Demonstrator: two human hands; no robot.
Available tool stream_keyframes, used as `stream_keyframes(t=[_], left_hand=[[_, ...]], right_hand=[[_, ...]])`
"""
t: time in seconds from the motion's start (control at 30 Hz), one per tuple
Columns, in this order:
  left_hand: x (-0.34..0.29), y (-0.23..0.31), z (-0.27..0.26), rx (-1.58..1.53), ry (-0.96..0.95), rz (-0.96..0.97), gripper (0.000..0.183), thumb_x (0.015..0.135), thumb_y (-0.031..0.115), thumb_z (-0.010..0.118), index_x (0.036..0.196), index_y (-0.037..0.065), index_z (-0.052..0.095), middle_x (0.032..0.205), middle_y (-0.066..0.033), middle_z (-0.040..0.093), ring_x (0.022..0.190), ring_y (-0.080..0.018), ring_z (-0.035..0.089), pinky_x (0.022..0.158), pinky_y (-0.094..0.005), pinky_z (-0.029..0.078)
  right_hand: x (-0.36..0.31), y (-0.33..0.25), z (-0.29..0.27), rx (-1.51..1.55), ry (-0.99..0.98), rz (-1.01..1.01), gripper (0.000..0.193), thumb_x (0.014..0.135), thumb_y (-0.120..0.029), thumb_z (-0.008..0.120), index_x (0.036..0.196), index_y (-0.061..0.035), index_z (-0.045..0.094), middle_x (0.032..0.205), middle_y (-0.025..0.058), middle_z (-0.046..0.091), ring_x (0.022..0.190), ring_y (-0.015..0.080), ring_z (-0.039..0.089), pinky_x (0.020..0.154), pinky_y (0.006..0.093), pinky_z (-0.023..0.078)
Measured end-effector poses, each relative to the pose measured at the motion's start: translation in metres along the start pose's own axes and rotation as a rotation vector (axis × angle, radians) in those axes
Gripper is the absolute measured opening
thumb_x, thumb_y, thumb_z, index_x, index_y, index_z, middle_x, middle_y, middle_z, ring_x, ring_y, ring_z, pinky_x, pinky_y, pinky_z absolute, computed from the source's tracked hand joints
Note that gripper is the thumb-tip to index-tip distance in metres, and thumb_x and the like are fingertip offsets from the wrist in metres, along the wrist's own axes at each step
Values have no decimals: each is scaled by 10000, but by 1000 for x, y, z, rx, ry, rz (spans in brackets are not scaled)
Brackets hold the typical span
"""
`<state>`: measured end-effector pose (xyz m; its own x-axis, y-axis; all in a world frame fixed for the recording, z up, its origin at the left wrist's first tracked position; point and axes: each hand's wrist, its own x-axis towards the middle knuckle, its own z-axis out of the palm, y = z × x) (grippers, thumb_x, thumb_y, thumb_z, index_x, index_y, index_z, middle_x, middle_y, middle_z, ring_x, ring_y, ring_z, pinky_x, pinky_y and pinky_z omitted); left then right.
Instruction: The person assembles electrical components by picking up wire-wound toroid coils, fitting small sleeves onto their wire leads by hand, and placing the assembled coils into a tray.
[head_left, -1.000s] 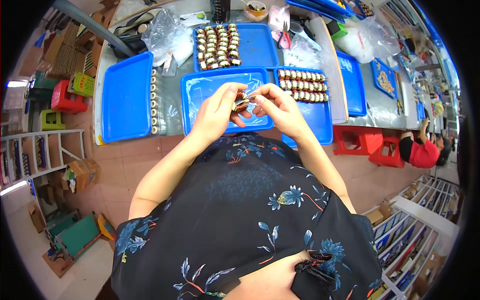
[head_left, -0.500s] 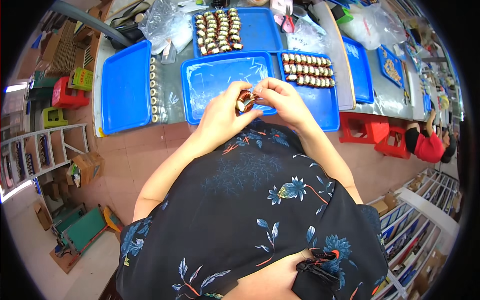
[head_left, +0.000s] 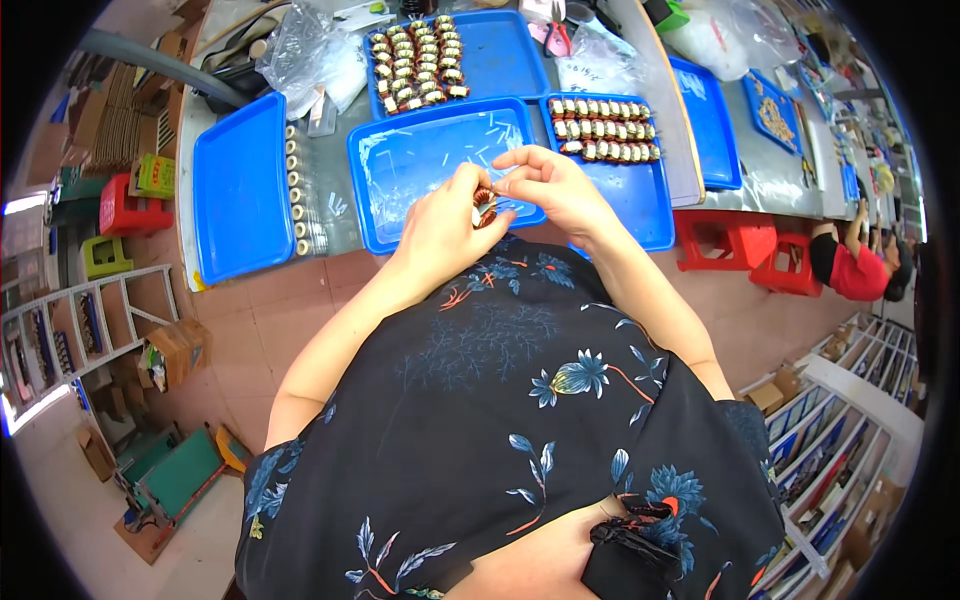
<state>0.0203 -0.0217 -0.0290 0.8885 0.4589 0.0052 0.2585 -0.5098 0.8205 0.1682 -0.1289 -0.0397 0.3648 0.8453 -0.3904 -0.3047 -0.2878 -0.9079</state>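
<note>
My left hand (head_left: pixel 438 228) is closed around a toroidal coil (head_left: pixel 485 207), a ring wound with copper-coloured wire, above the near edge of a blue tray (head_left: pixel 400 155). The fingers hide part of the coil. My right hand (head_left: pixel 565 195) is just to its right, thumb and index finger pinched together by the coil's upper side. What those fingertips hold, if anything, is too small to make out. Short clear tube pieces (head_left: pixel 487 128) lie scattered in the tray below my hands.
Rows of coils stand in a back tray (head_left: pixel 500 55) and a right tray (head_left: pixel 620 195). At left, a blue tray (head_left: pixel 240 190) lies beside a column of pale rings (head_left: pixel 297 197). Red-handled pliers (head_left: pixel 557 38) lie behind. Red stools (head_left: pixel 725 240) and a person in red (head_left: pixel 862 268) are at right.
My right fingertips have shifted slightly up and left and stay pinched near the coil. The coil has turned and is more covered by my left hand. The view has shifted slightly.
</note>
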Motion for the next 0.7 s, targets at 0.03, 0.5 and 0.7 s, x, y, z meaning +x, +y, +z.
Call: stream_keyframes(t=[0.03,0.5,0.7], left_hand=[[3,1,0,20,-22,-15,319,790,192,698,996,45,503,853,-168,660,798,-348,666,669,-425,511],[23,-16,12,-177,81,-8,282,764,94,674,989,56,509,837,-189,656,818,-377,661,667,-411,509],[24,-19,14,-183,187,-22,313,765,132,706,998,62,509,823,-176,656,780,-370,663,640,-396,506]], right_hand=[[1,2,-2,20,-2,-28,315,826,-107,674,1107,2,586,883,45,663,859,108,597,795,262,461],[-20,-14,36,-1034,337,-1072,191,671,-18,702,826,-115,645,730,-3,613,698,193,578,699,344,389],[-17,-10,35,-1058,369,-1116,199,674,-61,731,846,-123,650,748,-16,620,733,183,585,726,345,396]])
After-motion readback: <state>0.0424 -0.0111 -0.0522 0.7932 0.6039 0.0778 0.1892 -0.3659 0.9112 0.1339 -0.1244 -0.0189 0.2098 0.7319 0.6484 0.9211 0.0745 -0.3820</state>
